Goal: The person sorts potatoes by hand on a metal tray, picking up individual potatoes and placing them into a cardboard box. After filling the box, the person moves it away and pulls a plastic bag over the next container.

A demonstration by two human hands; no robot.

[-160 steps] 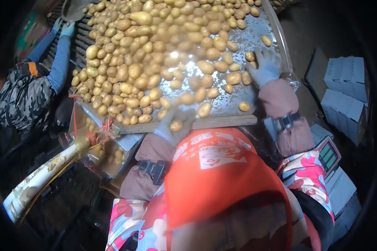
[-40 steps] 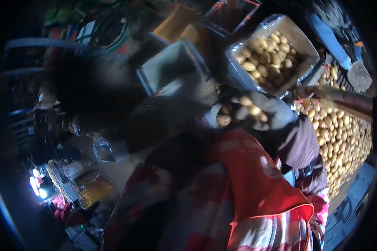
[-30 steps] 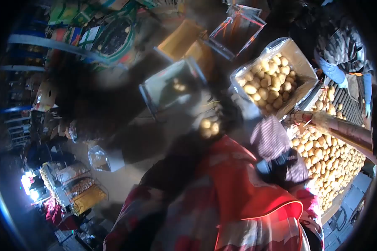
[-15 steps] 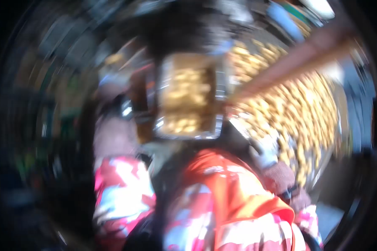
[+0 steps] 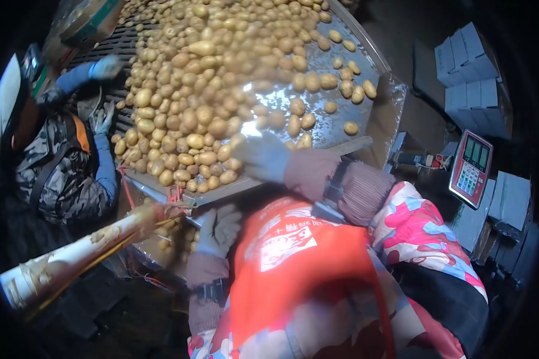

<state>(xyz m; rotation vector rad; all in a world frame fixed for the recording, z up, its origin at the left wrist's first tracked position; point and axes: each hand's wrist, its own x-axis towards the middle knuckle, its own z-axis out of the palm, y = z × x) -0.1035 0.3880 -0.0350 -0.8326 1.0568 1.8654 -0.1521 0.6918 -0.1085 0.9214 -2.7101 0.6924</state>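
Note:
A large heap of potatoes [image 5: 179, 96] covers much of a metal sorting table [image 5: 335, 54]. My right hand [image 5: 260, 157], in a grey glove, reaches over the table's near edge beside the potatoes. It is blurred, and its fingers and anything under them cannot be made out. My left hand [image 5: 218, 230], also gloved, is low in front of the near rim, close to my red apron [image 5: 305, 269]. Its fingers are loosely apart with nothing seen in them. More potatoes [image 5: 164, 244] show below the table edge, left of that hand.
A pole wrapped in worn covering [image 5: 84, 254] juts in from the lower left. A co-worker in a camouflage vest [image 5: 60, 167] has gloved hands at the table's slatted left side. At right stand a digital scale display [image 5: 471, 169] and stacked boxes [image 5: 470, 66].
My view has swung from a blurred potato-filled crate round to the table. My left hand is now by the near rim, and my right hand has come over the table.

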